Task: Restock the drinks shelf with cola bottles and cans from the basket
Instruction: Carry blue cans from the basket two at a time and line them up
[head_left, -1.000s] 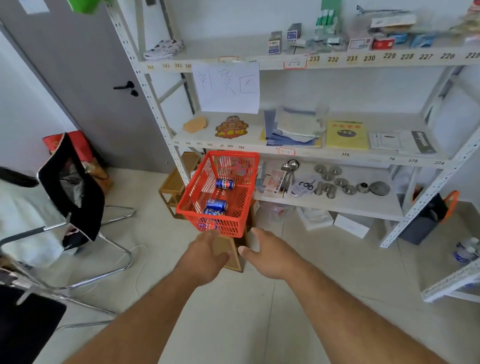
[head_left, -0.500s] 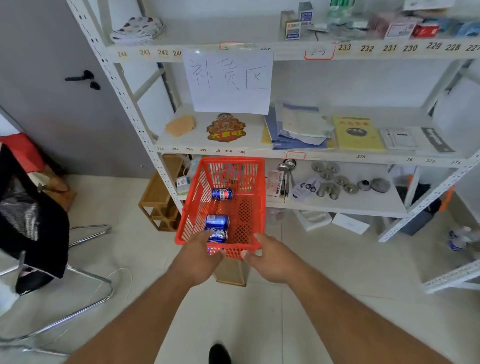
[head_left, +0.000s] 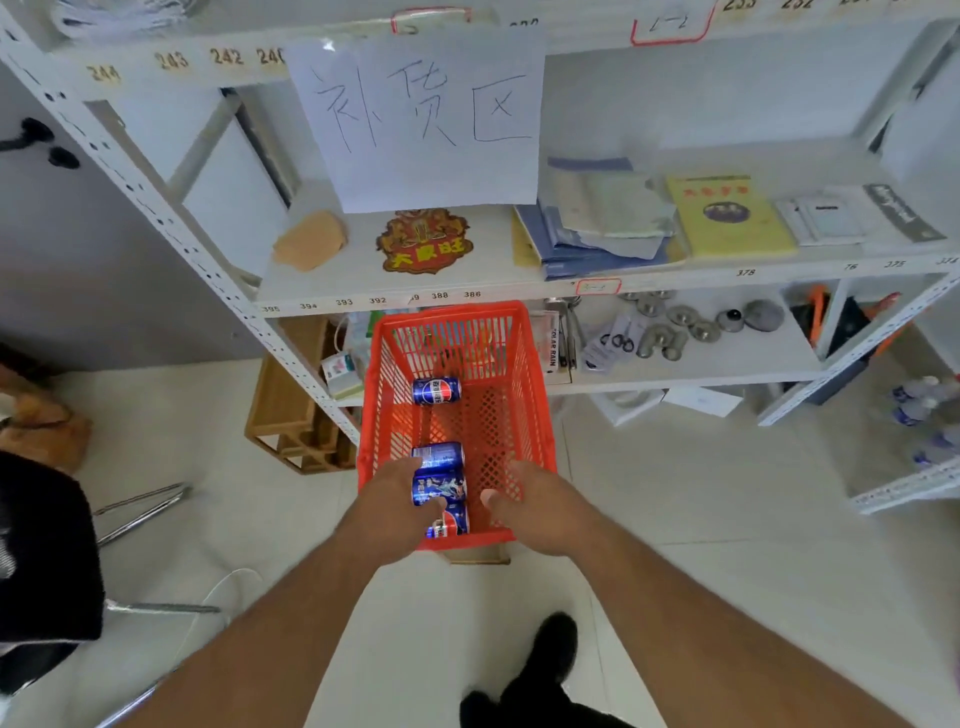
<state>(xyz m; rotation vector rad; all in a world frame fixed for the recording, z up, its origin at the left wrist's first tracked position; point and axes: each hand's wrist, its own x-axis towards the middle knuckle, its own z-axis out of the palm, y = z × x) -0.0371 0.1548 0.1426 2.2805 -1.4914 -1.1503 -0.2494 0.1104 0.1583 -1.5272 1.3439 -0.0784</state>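
Both arms stretched forward and down, forearms converging on the near end of the basket (head_left: 524, 395). Left hand (head_left: 387, 506) reaching over the near left rim, palm down, fingers dipping inside beside the near cans. Thumb laid against the middle can (head_left: 439, 488); fingers hidden behind the hand, so left grip unclear, possibly closing on that can, cannot tell. Right hand (head_left: 530, 506) over the near right side, palm down, thumb pointing inward toward the cans, fingers spread loosely on or just above the mesh floor. Right grip wide, holding nothing.

Basket red, mesh-walled, perched on a small wooden stand (head_left: 478, 558), far end tucked under the edge of the numbered shelf (head_left: 363, 301). Four cans inside, all lying on their sides: far can (head_left: 436, 391) alone near the middle of the floor, well apart from the rest. Other three stacked in a row at the near left: rear can (head_left: 439, 456), then the middle can, then near can (head_left: 449, 522) against the near wall, each touching the next.

Shelf above carrying a red-gold plaque (head_left: 423, 241), blue folders (head_left: 587, 249), yellow booklet (head_left: 727, 215). Paper sign (head_left: 426, 119) with handwritten characters hanging over it. Lower shelf beside the basket holding metal fittings (head_left: 670, 332). Wooden crate (head_left: 291, 410) on the floor left of the basket. Black shoe (head_left: 553, 647) on the tiles below.
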